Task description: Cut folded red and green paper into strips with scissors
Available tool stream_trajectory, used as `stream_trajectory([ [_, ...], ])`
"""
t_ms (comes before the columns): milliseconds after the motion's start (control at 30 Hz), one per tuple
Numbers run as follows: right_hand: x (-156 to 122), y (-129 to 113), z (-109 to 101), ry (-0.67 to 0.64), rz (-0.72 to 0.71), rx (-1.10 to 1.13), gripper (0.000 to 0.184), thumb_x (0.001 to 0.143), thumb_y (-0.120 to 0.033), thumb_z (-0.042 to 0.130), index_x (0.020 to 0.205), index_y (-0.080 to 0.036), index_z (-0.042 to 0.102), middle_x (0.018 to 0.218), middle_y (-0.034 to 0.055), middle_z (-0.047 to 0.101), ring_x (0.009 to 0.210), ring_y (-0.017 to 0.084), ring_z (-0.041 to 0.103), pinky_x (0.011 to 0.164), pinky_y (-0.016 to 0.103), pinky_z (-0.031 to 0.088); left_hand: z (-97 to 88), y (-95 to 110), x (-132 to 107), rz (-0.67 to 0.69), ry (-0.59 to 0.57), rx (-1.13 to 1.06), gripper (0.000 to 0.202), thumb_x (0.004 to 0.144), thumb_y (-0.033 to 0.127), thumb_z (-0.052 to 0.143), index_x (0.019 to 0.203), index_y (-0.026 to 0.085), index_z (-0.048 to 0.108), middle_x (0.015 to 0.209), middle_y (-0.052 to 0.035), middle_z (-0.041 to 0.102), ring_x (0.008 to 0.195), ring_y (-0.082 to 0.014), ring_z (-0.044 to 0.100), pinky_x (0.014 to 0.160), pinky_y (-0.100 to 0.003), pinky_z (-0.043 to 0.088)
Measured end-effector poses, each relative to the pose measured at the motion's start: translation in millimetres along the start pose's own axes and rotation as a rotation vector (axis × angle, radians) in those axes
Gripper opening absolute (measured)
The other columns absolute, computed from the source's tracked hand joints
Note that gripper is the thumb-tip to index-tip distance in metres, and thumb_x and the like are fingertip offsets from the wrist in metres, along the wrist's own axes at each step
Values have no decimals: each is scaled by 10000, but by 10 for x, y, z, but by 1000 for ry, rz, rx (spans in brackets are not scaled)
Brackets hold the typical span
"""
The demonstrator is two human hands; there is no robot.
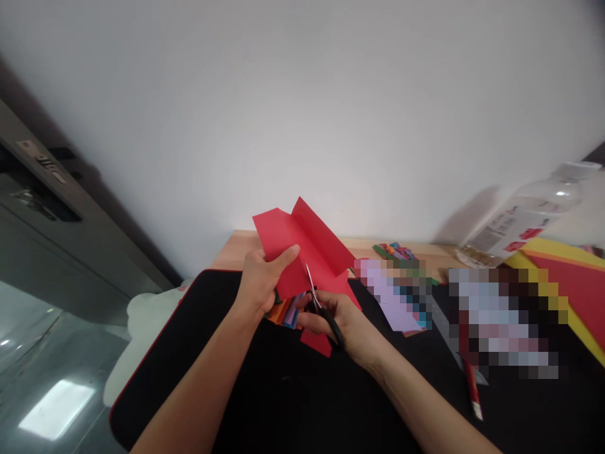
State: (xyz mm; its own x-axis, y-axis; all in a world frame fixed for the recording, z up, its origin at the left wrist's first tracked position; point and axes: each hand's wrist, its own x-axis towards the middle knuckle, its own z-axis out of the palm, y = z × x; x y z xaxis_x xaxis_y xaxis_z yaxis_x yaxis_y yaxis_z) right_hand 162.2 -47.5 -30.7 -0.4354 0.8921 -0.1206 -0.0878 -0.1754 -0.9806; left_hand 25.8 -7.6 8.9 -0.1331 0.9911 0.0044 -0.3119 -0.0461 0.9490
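My left hand point(261, 280) grips the left part of a creased sheet of red paper point(307, 239), thumb on top. The sheet is raised above the table, and its right part folds upward. In my right hand point(340, 315) is a pair of scissors point(317, 301) with black handles. Their blades point up and away, against the lower edge of the red paper. Whether the blades are apart is too small to tell. Under the hands lie a small red paper piece point(316, 342) and several coloured paper strips point(285, 312), partly hidden.
A black mat point(265, 391) with a red edge covers the wooden table point(231, 248). To the right are lilac paper point(394, 309), a pencil point(472, 388), a ruler point(447, 328), yellow paper point(579, 328) and a clear bottle point(529, 214). A white wall point(302, 113) stands behind.
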Motion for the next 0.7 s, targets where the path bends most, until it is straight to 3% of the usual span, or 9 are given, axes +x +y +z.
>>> stream_trajectory([
  [367,15,27,-2,15,-19,40,449,536,-470,805,819,-165,637,579,-47,499,608,127,493,596,252,377,11,10,-13,-15,4,23,255,572,300,789,675,106,658,627,-41,653,549,-140,589,534,-259,486],
  [700,19,36,3,27,0,20,448,548,-482,792,801,-150,629,599,-37,510,536,87,392,509,223,284,6,3,-5,-14,-3,13,262,561,299,793,692,112,663,645,-46,661,556,-148,593,549,-272,491],
])
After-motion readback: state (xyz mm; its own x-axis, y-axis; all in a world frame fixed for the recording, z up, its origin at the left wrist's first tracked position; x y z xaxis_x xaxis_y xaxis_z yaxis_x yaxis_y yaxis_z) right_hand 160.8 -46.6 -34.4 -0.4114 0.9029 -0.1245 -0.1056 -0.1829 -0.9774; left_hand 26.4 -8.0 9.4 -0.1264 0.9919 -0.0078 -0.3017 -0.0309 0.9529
